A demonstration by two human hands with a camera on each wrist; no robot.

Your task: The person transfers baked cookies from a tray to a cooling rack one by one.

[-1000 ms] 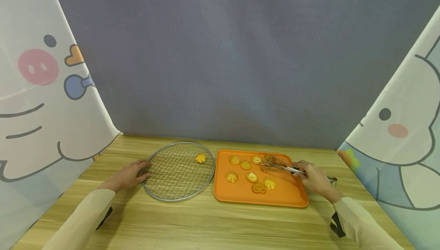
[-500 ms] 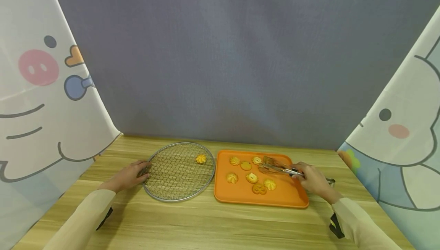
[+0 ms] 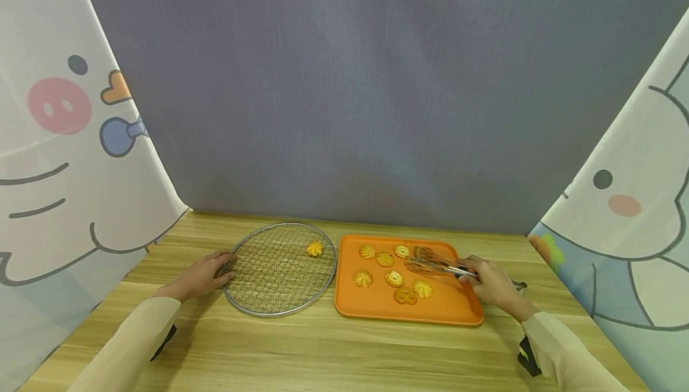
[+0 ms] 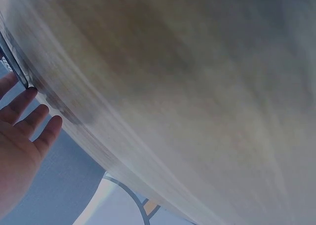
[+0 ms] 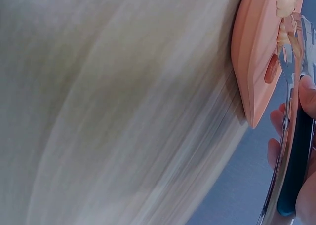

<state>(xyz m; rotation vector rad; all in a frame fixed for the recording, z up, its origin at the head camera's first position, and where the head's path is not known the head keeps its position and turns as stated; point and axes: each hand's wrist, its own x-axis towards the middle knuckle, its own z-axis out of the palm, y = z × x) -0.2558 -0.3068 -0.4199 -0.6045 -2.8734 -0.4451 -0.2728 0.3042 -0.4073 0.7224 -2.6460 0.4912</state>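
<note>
My left hand [image 3: 201, 275] touches the left rim of a round wire mesh rack [image 3: 274, 281], its fingers fairly straight in the left wrist view [image 4: 24, 131]. One yellow piped cookie [image 3: 314, 248] lies on the rack. My right hand [image 3: 492, 284] grips a pair of metal tongs [image 3: 447, 268] with dark handles, also visible in the right wrist view [image 5: 296, 151]. The tongs' heads are low over the back right of an orange tray [image 3: 452, 305], around a brownish cookie [image 3: 419, 252] partly hidden by them. Whether they squeeze it, I cannot tell.
Several other cookies lie on the tray, including a pretzel-shaped one [image 3: 405, 295] and a piped one [image 3: 422, 288]. Rack and tray stand side by side on a wooden table [image 3: 323, 350]. A grey cloth wall [image 3: 344, 111] rises behind, with printed cartoon panels [image 3: 48, 212] on both sides.
The tongs have shifted slightly left and nearer over the back right of the tray. The left hand, the rack and the other cookies look unmoved.
</note>
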